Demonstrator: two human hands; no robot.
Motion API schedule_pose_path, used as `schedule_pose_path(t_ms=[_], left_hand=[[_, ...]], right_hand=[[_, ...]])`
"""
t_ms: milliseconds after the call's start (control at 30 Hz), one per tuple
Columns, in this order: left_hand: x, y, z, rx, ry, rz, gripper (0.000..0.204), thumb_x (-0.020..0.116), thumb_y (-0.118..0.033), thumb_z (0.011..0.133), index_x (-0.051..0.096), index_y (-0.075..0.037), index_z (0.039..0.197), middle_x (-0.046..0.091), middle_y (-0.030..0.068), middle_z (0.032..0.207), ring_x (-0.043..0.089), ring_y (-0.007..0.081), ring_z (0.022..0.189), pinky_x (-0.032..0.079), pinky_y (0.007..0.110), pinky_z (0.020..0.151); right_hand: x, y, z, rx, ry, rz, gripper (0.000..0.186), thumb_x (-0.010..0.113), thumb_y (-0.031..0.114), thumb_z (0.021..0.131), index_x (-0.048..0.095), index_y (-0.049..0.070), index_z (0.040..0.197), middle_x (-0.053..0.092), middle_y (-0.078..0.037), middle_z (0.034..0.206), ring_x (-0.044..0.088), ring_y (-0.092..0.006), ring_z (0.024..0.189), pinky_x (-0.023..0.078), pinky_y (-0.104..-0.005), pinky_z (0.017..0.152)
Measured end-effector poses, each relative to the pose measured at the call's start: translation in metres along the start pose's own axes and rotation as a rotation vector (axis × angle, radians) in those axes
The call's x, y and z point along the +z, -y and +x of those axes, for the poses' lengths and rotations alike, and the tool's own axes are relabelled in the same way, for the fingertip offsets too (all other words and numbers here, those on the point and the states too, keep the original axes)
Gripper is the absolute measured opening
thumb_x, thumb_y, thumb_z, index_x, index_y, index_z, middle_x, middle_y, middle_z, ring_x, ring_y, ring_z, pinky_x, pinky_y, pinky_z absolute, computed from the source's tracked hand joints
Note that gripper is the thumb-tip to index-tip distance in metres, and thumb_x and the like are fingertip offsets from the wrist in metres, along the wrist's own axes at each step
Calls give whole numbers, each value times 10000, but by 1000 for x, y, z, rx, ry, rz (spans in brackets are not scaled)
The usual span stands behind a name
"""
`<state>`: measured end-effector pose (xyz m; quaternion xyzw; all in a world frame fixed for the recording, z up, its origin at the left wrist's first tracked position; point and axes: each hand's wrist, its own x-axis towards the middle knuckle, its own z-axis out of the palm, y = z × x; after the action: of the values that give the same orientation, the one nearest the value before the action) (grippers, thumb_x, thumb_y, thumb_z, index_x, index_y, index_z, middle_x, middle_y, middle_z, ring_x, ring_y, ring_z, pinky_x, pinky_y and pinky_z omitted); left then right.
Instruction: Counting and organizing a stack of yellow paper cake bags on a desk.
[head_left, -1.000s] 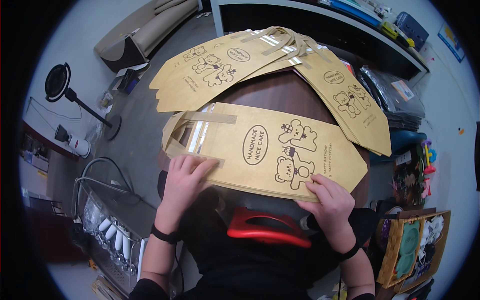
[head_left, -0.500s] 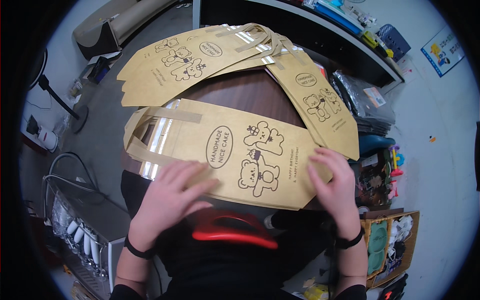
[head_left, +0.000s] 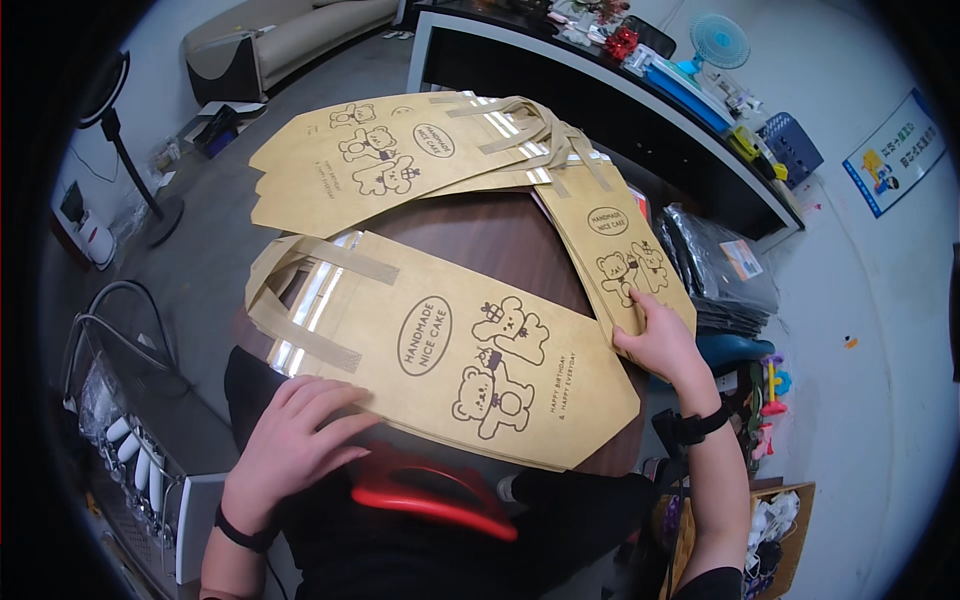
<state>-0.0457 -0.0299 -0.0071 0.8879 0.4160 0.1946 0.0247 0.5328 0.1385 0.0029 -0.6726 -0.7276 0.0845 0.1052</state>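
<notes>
A stack of flat kraft paper gift bags lies nearest me, slanting across the table, its ribbon-like handles at the left and printed bears at the right. Over its lower left edge my left hand hovers or rests lightly, open, fingers spread. My right hand reaches to a second bag pile on the right. Its thumb and fingertips lie apart on the printed face of that pile's top bag, near the bottom end. Another fanned pile of the same bags lies at the far left, handles bunched toward the middle.
Brown wood tabletop shows between the piles. Dark plastic-wrapped packs stand beyond the right pile. A red curved seat or handle is close to my body. A grey metal machine stands at lower left, a counter behind.
My right hand has moved from the near stack's right end onto the right pile. My left hand has drawn back toward the near stack's lower left edge. The view has shifted.
</notes>
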Motion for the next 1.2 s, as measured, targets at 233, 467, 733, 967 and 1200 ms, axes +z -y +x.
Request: schedule_pose_path(t_ms=[233,467,733,967,1200], left_hand=[[-9,-2,10,24,-37,4,461,1004,-229,977,873,-189,1418,819,72,1516,774,347,1411,588,549,1277],[-5,3,17,29,-87,-96,451,999,-180,971,882,-194,1407,820,72,1493,778,356,1366,600,533,1231],[8,9,23,69,-125,-83,397,987,-152,968,908,-222,1351,825,67,1472,788,357,1327,611,521,1201],[4,8,35,113,-197,-29,403,973,-129,973,915,-234,1358,827,76,1474,790,354,1318,616,521,1195],[12,13,30,86,-466,115,684,1062,-70,826,875,-190,1473,742,113,1652,722,397,1480,626,543,1227]], right_hand=[[-27,39,2,196,96,-168,713,704,161,1091,643,51,1793,767,-327,1643,758,-503,1495,623,-571,1269],[-42,-14,-56,-52,-377,-282,742,614,-137,1083,638,44,1802,719,-353,1717,719,-516,1564,595,-588,1306],[-78,-3,-150,29,-601,-248,610,586,-100,1224,643,47,1813,776,-295,1694,771,-501,1537,618,-487,1277],[-93,66,-181,-34,-673,-94,723,600,-215,1088,693,13,1768,760,-263,1731,729,-472,1612,590,-533,1351],[6,118,-175,-460,-534,-110,671,681,-162,1038,788,37,1670,791,-267,1663,770,-458,1567,606,-635,1339]])
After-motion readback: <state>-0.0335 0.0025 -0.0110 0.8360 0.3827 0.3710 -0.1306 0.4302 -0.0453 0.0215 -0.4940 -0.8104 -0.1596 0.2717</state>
